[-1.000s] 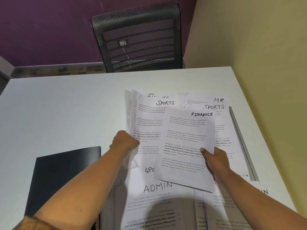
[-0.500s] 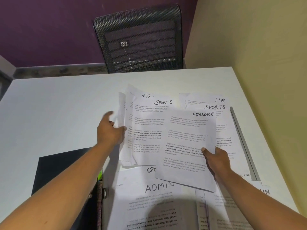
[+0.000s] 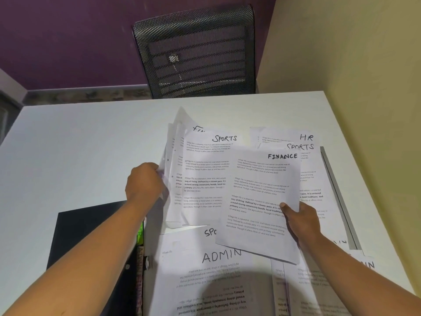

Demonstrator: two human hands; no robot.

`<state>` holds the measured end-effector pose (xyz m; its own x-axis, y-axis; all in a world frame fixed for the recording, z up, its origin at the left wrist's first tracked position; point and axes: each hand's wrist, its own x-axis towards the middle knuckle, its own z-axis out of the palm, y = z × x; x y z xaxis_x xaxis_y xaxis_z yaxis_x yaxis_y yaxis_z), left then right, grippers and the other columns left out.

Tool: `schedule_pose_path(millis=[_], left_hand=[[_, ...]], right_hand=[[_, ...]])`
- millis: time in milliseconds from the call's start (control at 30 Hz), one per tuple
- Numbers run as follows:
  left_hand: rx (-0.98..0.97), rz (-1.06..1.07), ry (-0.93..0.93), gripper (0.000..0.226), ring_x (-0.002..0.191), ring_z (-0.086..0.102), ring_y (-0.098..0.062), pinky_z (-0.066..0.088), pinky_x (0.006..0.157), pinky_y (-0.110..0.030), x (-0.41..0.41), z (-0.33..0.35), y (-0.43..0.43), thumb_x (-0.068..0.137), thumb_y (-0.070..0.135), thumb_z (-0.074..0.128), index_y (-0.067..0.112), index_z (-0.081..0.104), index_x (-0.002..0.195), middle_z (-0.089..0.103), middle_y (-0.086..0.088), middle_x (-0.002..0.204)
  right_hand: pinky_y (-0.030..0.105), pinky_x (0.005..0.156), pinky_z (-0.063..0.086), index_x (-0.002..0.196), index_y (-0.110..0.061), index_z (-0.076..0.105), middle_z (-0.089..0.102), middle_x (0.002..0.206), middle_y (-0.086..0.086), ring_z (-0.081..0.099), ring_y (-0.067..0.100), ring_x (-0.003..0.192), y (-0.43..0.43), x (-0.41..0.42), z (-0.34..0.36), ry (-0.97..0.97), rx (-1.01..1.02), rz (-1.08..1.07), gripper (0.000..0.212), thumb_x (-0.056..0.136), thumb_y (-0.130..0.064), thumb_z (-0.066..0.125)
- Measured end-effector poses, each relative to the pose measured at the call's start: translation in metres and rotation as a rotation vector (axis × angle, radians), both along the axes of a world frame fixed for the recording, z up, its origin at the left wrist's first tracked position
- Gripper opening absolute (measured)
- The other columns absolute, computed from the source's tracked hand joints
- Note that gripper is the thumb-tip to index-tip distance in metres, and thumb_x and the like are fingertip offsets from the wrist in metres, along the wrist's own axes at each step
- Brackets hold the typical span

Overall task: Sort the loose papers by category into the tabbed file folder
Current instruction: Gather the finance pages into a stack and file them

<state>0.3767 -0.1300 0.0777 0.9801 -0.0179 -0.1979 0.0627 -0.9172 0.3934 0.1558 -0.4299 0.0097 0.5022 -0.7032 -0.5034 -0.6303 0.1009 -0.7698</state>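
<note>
the right hand [image 3: 300,218] pinched the finance sheet [image 3: 262,197] above the table [image 3: 79,144] while the left hand [image 3: 144,183] had its fingers [image 3: 153,169] curled round a fanned sheaf [image 3: 205,179] beside the black file folder [image 3: 91,231], so pages might have slipped and mixed categories.

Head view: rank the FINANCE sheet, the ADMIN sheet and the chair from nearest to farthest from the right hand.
1. FINANCE sheet: held in the right hand, thumb on top.
2. ADMIN sheet: flat on the table, below and left of that hand.
3. Chair: beyond the table's far edge.
</note>
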Motion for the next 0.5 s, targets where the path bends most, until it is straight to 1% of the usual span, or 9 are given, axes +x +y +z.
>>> schedule_pose_path(millis=[67,133,200,233,267,300,367,433,500], left_hand=[[-0.041,0.021,-0.076,0.028,0.056,0.054,-0.023,0.033,0.047,-0.023,0.004,0.009,0.0,0.092,0.007,0.052,0.009,0.06,0.065,0.057,-0.004,0.061],[-0.12,0.043,-0.125,0.026,0.06,0.055,-0.026,0.035,0.047,-0.022,0.008,0.021,0.004,0.091,0.004,0.05,0.004,0.063,0.069,0.059,-0.005,0.063],[-0.232,0.101,-0.178,0.023,0.068,0.059,-0.025,0.041,0.054,-0.023,0.011,0.04,0.009,0.094,0.006,0.051,0.004,0.07,0.083,0.067,-0.006,0.077],[-0.28,0.132,-0.214,0.021,0.073,0.06,-0.023,0.042,0.057,-0.022,0.011,0.05,0.012,0.096,0.007,0.052,0.005,0.073,0.094,0.068,-0.005,0.085],[-0.314,0.155,-0.257,0.021,0.077,0.06,-0.021,0.041,0.058,-0.019,0.012,0.061,0.015,0.097,0.008,0.053,0.007,0.073,0.102,0.067,-0.003,0.091],[-0.337,0.178,-0.303,0.021,0.079,0.059,-0.02,0.039,0.057,-0.016,0.012,0.071,0.017,0.098,0.009,0.053,0.009,0.072,0.106,0.066,-0.001,0.095],[-0.385,0.225,-0.388,0.02,0.081,0.06,-0.019,0.041,0.059,-0.014,0.011,0.087,0.023,0.099,0.014,0.055,0.013,0.072,0.11,0.064,0.005,0.097],[-0.442,0.256,-0.447,0.02,0.084,0.063,-0.019,0.051,0.068,-0.021,0.008,0.096,0.03,0.099,0.019,0.057,0.017,0.071,0.113,0.065,0.008,0.1],[-0.496,0.282,-0.471,0.021,0.086,0.065,-0.018,0.055,0.075,-0.027,-0.002,0.103,0.036,0.099,0.023,0.057,0.02,0.071,0.114,0.066,0.009,0.101]], right_hand=[[0.04,0.081,0.056,0.112,-0.011,0.069,0.072,0.095,0.007,0.069,0.031,0.088,0.0,0.0,0.0,0.006,0.006,-0.002,0.021,0.093,-0.02,0.067],[0.037,0.078,0.055,0.114,-0.009,0.068,0.071,0.095,0.007,0.069,0.03,0.086,0.0,0.0,0.001,0.016,0.013,-0.007,0.024,0.093,-0.021,0.067],[0.031,0.07,0.052,0.115,-0.008,0.068,0.07,0.094,0.007,0.067,0.026,0.081,0.001,0.0,0.002,0.026,-0.004,-0.006,0.025,0.094,-0.021,0.067],[0.028,0.065,0.05,0.115,-0.008,0.068,0.069,0.094,0.006,0.066,0.023,0.078,0.001,-0.001,0.002,0.029,-0.014,-0.003,0.025,0.094,-0.021,0.066],[0.027,0.062,0.049,0.115,-0.007,0.068,0.069,0.094,0.006,0.065,0.022,0.076,0.001,-0.001,0.002,0.034,-0.023,0.0,0.025,0.094,-0.021,0.066],[0.028,0.065,0.05,0.116,-0.007,0.068,0.069,0.094,0.007,0.065,0.023,0.078,0.002,-0.001,0.002,0.037,-0.026,0.003,0.027,0.094,-0.022,0.066],[0.035,0.077,0.054,0.12,-0.007,0.067,0.069,0.097,0.008,0.067,0.03,0.086,0.002,0.0,0.003,0.04,-0.014,-0.004,0.03,0.094,-0.023,0.066],[0.038,0.082,0.053,0.121,-0.006,0.066,0.069,0.1,0.009,0.066,0.031,0.089,0.003,0.001,0.005,0.036,0.007,-0.004,0.031,0.094,-0.021,0.066],[0.037,0.08,0.052,0.122,-0.004,0.065,0.069,0.101,0.011,0.066,0.032,0.088,0.006,0.001,0.011,0.02,0.03,-0.018,0.03,0.095,-0.018,0.065]])
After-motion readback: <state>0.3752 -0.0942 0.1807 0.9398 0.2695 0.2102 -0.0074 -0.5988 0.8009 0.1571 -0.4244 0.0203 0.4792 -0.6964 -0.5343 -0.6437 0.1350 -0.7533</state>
